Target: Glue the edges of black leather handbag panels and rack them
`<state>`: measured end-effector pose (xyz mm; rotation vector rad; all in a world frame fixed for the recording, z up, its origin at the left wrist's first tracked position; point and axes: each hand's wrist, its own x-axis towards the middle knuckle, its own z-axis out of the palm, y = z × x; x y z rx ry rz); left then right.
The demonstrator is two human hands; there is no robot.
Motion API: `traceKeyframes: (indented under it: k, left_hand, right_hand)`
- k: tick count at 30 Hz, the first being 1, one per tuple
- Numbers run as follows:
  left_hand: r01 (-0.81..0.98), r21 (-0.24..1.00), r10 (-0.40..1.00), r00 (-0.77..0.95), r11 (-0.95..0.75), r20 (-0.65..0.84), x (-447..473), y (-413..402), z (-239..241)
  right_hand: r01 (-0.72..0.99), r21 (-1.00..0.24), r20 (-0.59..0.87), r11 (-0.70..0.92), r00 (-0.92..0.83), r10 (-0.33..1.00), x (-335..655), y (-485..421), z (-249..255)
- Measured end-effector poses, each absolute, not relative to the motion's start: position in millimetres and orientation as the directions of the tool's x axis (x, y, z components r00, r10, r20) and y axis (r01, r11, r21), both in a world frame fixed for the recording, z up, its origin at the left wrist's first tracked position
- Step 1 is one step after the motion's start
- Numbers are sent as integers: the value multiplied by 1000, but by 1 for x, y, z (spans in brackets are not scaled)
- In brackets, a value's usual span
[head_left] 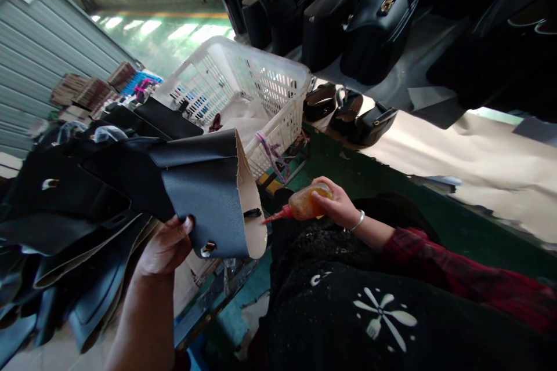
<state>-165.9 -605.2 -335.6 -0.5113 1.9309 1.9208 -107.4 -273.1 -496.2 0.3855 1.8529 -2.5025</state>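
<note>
My left hand (167,243) grips the lower left side of a black leather bag piece (209,197), thumb on its outer face. The piece curves open toward the right, showing a beige lining, a small black tab inside and a metal clasp near its bottom. In my right hand (335,203) is a squeeze bottle (307,202) of amber liquid, held sideways with fingers wrapped round it. Its red pointed nozzle (277,215) reaches the beige inner edge of the bag piece; whether the tip touches cannot be made out.
Black leather pieces (65,203) lie piled at left. Behind the bag piece stands a white plastic basket (278,127) with a pink cord tied on it. Black handbags (378,17) line a shelf at upper right, with small black pieces (348,110) below. Brown paper (478,156) covers a surface at right.
</note>
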Motion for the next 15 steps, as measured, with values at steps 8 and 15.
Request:
traceKeyframes:
  k: [8, 15]
  left_hand:
    - [-511, 860, -22, -860, 6, -510, -161, -603, -335]
    - [-539, 842, -37, -842, 7, -539, -160, -596, -330]
  right_hand:
    - [164, -957, -196, -239, -974, 116, -99, -269, -500]
    - [48, -988, -75, -144, -978, 194, -107, -263, -494]
